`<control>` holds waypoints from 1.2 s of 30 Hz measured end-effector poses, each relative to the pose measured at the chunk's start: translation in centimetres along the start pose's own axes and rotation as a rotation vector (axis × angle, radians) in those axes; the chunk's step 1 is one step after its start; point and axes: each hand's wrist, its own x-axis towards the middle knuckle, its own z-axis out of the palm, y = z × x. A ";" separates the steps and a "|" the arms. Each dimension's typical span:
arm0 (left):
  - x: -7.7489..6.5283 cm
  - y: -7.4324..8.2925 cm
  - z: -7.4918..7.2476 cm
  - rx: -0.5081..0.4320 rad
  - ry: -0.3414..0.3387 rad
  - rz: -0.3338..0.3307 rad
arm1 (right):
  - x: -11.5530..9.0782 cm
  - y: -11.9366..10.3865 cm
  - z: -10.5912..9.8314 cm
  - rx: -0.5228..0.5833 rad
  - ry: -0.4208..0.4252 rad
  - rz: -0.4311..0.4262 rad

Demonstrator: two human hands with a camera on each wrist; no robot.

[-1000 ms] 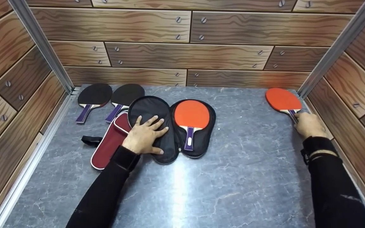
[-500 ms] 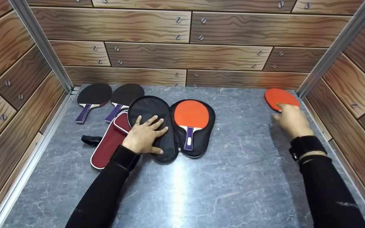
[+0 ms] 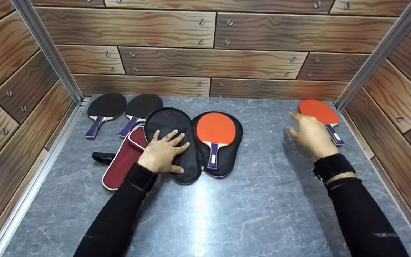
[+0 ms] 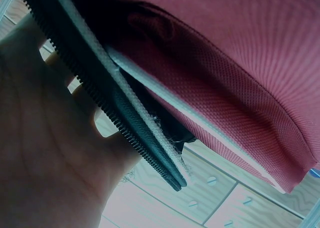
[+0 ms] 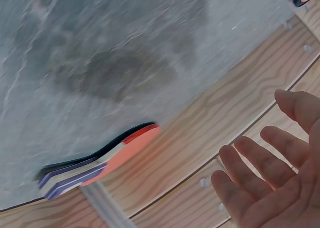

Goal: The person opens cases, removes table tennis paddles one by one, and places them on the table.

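Note:
My left hand lies with spread fingers on the black inner side of an unzipped paddle case, its lid folded out to the left. In the case's other half rests a table tennis paddle, orange face up, purple handle toward me. Lifted off the table, my right hand holds nothing; the right wrist view shows its fingers loosely spread. Just behind it a second orange paddle lies at the far right, partly hidden by the hand. The left wrist view shows the case's zipper edge and maroon cloth.
Two paddles with black faces up, one at the far left and one beside it, lie along the back. A maroon part with white piping and a black strap sit under my left forearm. Wood-patterned walls enclose three sides.
My right hand has let go of the far-right paddle's handle and moved left, away from it. That paddle stays on the table. The left hand has not moved.

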 end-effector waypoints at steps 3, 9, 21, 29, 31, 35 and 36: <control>0.0 0.0 0.0 0.006 0.001 -0.001 | 0.0 -1.3 0.2 0.001 -0.007 -0.028; 0.1 0.0 0.0 0.008 -0.003 -0.002 | -0.4 -3.7 0.9 -0.005 -0.009 -0.084; 0.0 0.1 0.1 0.019 0.012 -0.002 | -1.1 -8.4 2.8 -0.058 0.032 -0.243; -0.1 0.1 0.1 0.020 0.006 -0.001 | -1.6 -11.4 4.4 -0.055 0.037 -0.338; -0.1 0.0 0.1 0.018 0.005 0.000 | -1.7 -12.0 4.9 -0.063 0.033 -0.362; 0.0 0.0 0.0 0.019 0.005 0.001 | -2.0 -13.4 5.5 -0.081 0.035 -0.417; 0.0 0.1 0.0 0.017 0.005 0.001 | -2.1 -13.7 5.7 -0.083 0.038 -0.434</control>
